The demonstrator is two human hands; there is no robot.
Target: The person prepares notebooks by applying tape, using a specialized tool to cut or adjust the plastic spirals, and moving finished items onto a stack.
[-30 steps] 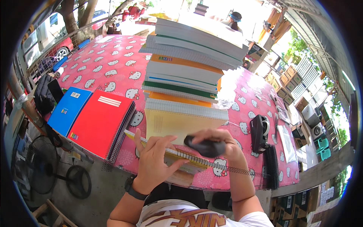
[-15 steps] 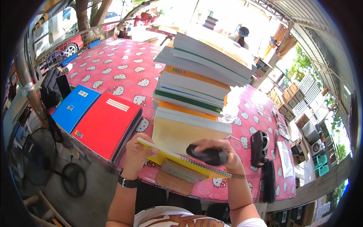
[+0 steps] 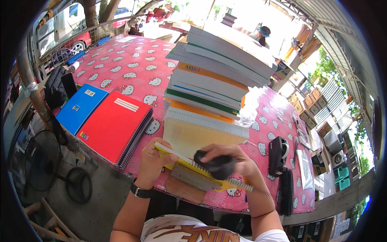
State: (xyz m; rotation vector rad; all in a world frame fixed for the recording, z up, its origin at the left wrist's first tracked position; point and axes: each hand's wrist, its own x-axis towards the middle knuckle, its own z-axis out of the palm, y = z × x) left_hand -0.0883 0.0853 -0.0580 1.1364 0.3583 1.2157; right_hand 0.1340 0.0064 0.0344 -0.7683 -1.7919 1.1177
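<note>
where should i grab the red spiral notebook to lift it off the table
Probably by the red spiral notebook's near-left corner, coming from the table's front edge: it lies flat, that corner sits at the edge, and its wire spine runs along the right side beside the tall book stack.

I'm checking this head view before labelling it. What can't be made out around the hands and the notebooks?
- Black object: the right hand wraps it, so its kind is unclear.
- Yellow spiral notebook: both hands cover much of it; the left hand hides its left end.
- Tall stack of books: only the edges show, the covers are hidden.
- Person in the background: too small, and washed out by glare.
</note>
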